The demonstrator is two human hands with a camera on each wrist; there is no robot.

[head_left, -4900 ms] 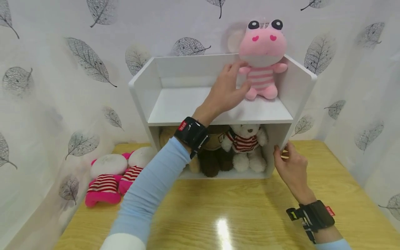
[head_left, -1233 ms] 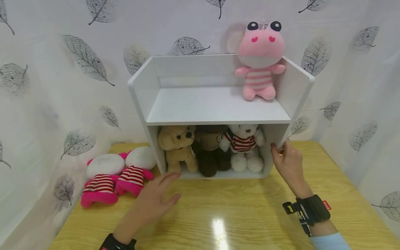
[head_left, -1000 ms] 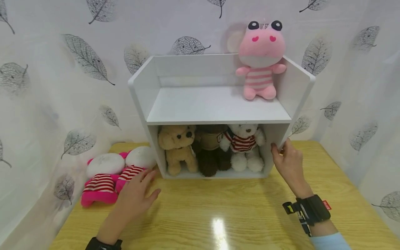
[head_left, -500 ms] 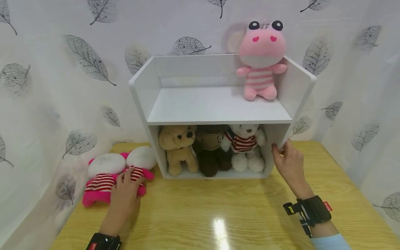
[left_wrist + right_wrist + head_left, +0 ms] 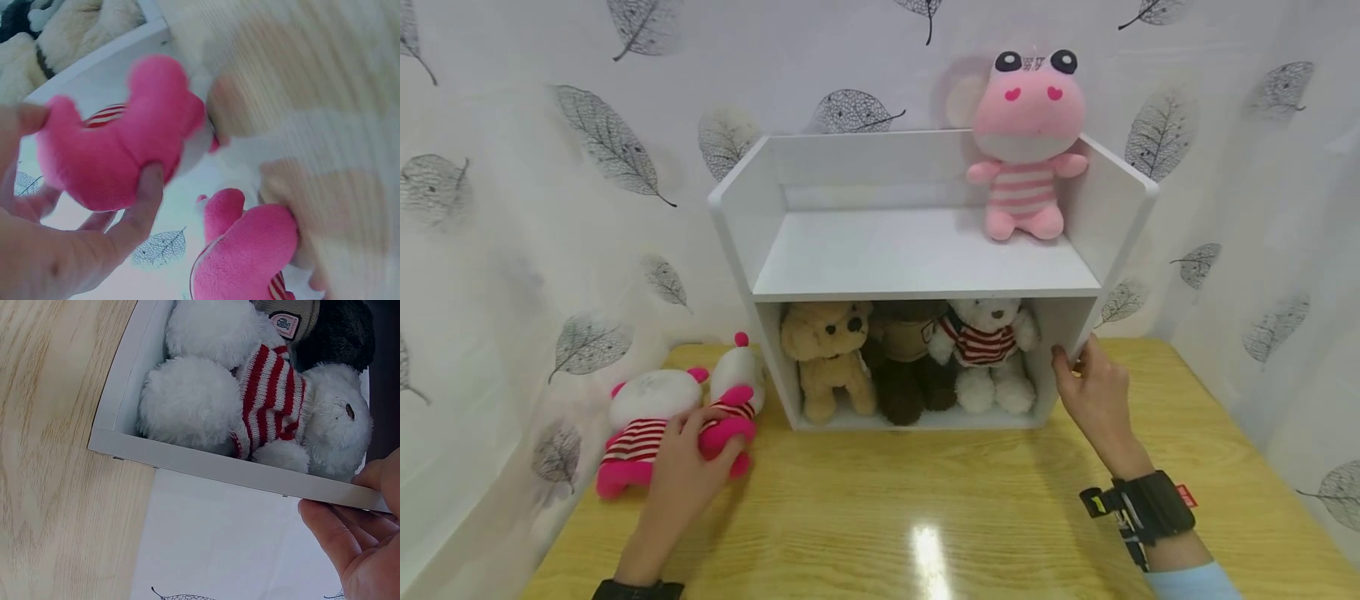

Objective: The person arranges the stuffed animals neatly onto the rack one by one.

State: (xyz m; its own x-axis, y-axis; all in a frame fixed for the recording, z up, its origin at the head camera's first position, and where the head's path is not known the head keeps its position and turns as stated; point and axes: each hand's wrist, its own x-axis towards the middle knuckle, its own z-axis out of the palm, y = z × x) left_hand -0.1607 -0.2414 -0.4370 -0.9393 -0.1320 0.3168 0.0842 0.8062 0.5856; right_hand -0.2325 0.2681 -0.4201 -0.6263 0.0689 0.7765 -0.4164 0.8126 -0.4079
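Observation:
My left hand (image 5: pixel 688 467) grips a stuffed animal (image 5: pixel 727 433) with a white head, pink limbs and a red-striped body. In the left wrist view, thumb and fingers are round the pink lower end of this stuffed animal (image 5: pixel 112 159), which tilts up. A matching stuffed animal (image 5: pixel 651 396) lies just left of it on the table. My right hand (image 5: pixel 1097 396) pinches the right side panel of a white two-tier shelf (image 5: pixel 887 250). In the right wrist view, thumb and fingers of the right hand (image 5: pixel 56 250) lie on either side of that panel's edge.
A pink plush (image 5: pixel 1030 117) with big eyes sits at the upper tier's right end. Below stand a tan plush dog (image 5: pixel 827 350), a brown plush (image 5: pixel 902 375) and a white teddy bear (image 5: pixel 988 350) in stripes. The wooden table (image 5: pixel 865 508) meets a leaf-print curtain (image 5: pixel 535 250).
My left hand has come down from the pink plush on the upper tier, moved left and taken hold of the right-hand striped stuffed animal, which now tilts. My right hand stays on the panel.

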